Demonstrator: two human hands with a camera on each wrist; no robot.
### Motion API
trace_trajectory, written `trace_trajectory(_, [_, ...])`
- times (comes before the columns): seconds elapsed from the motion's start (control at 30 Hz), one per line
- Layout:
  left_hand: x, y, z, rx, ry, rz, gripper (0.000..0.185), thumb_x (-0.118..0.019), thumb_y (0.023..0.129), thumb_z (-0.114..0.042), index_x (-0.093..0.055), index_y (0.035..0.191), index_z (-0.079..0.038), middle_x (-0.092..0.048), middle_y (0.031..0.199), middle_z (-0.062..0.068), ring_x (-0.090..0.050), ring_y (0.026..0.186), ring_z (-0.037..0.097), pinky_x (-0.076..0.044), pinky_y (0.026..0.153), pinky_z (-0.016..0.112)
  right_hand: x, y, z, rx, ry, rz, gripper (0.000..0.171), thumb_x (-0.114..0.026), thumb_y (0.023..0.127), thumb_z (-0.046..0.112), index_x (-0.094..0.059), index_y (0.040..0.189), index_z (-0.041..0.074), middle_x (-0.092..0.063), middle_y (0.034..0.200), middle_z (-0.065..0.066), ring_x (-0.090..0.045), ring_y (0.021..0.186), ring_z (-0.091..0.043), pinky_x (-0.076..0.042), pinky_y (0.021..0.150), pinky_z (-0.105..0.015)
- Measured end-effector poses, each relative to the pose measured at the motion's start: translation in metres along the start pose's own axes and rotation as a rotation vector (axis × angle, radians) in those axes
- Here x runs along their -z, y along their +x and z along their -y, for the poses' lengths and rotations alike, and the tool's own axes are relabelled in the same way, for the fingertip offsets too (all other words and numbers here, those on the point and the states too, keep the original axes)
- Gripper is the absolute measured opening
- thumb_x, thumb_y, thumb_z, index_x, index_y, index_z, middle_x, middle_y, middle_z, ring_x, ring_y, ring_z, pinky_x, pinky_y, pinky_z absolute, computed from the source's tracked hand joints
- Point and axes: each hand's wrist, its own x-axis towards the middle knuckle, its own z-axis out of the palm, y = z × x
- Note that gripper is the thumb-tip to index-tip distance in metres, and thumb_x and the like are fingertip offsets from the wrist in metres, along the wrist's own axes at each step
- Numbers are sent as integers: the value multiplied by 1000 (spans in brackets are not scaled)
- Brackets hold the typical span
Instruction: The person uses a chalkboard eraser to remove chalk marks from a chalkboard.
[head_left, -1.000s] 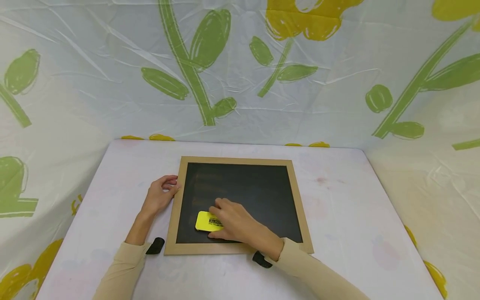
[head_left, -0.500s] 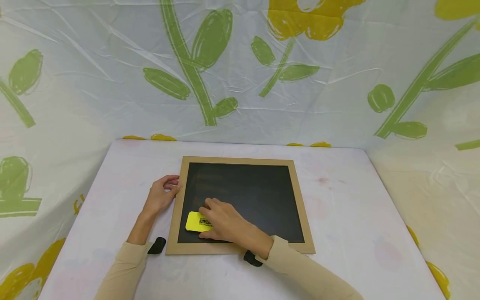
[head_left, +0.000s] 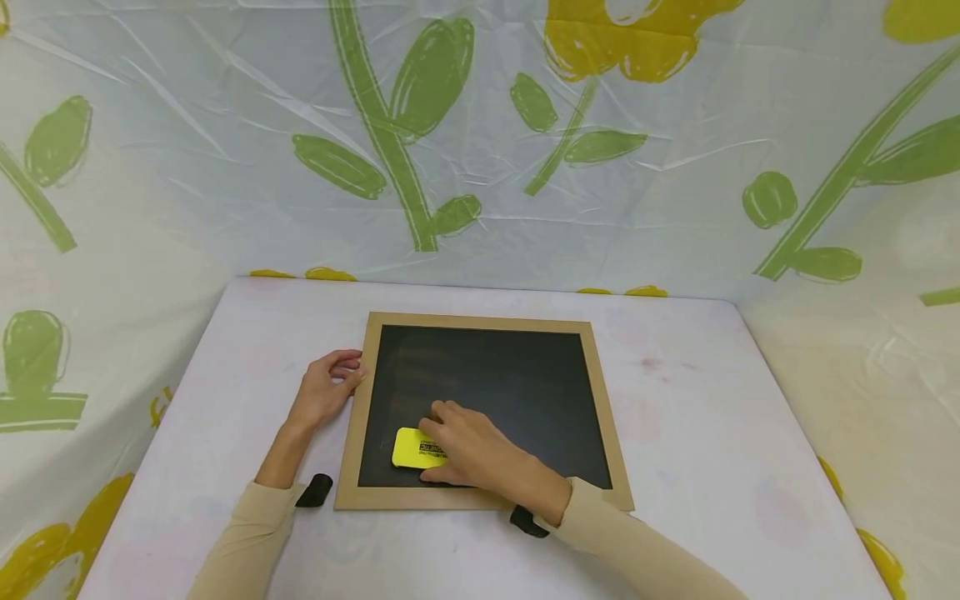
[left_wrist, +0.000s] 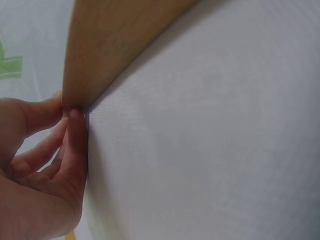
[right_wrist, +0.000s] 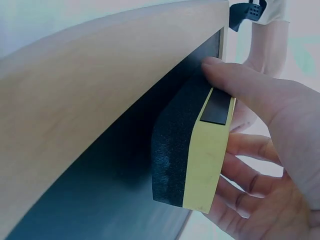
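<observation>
A chalkboard [head_left: 487, 375] with a pale wooden frame lies on the white table. Low on its left part is a yellow magnetic board eraser [head_left: 407, 448] with black print on top. My right hand [head_left: 476, 450] grips the eraser between thumb and fingers. The right wrist view shows the eraser's black felt layer [right_wrist: 172, 150] facing the dark board. At the left side of the frame, my left hand [head_left: 324, 392] pinches the wooden edge [left_wrist: 90, 55], thumb on one face and a fingertip against the other. The palm side of the right hand is hidden in the head view.
The white table [head_left: 712, 417] extends around the board on all sides. Cloth walls [head_left: 247, 192] printed with green leaves and yellow flowers enclose it at the back and sides. Black straps [head_left: 315, 491] sit at the wrists, beside beige sleeves.
The right hand slid the eraser left across the lower board, then back to the right. The left hand stays at the frame's edge. The whole scene shifts slightly right in view.
</observation>
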Motion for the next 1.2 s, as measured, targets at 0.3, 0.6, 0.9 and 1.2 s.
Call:
trace_trajectory(0.3, [0, 1, 2, -5, -13, 0, 38, -69, 99, -11, -61, 133, 5, -66, 116, 22, -66, 96, 30, -52, 68, 17, 2, -18, -9, -13, 25, -6, 58, -85, 82, 51, -70, 120, 10, -60, 108, -4, -52, 88, -14, -51, 74, -22])
trace_trajectory(0.6, [-1, 0, 0, -9, -15, -1, 38, -69, 99, -11, -61, 133, 5, -66, 115, 23, -65, 96, 30, -52, 68, 16, 2, -34, -18, -31, 32, -11, 58, -86, 81, 50, -70, 120, 10, -60, 109, -5, -54, 90, -15, -52, 74, -24])
trace_trajectory(0.9, [-1, -1, -1, 3, 6, -2, 38, -68, 100, -12, -60, 134, 4, -66, 117, 22, -64, 97, 30, -51, 68, 16, 6, -55, -28, -84, 70, 13, 56, -86, 81, 48, -70, 121, 11, -59, 109, -4, -51, 89, -15, -49, 72, -23])
trace_trajectory(1.2, [-2, -1, 1, -7, 4, -6, 38, -68, 100, -12, -61, 133, 4, -66, 116, 22, -64, 98, 31, -52, 69, 16, 3, -66, -40, -74, 127, -44, 55, -88, 79, 49, -70, 116, 12, -56, 102, -1, -49, 84, -12, -46, 69, -21])
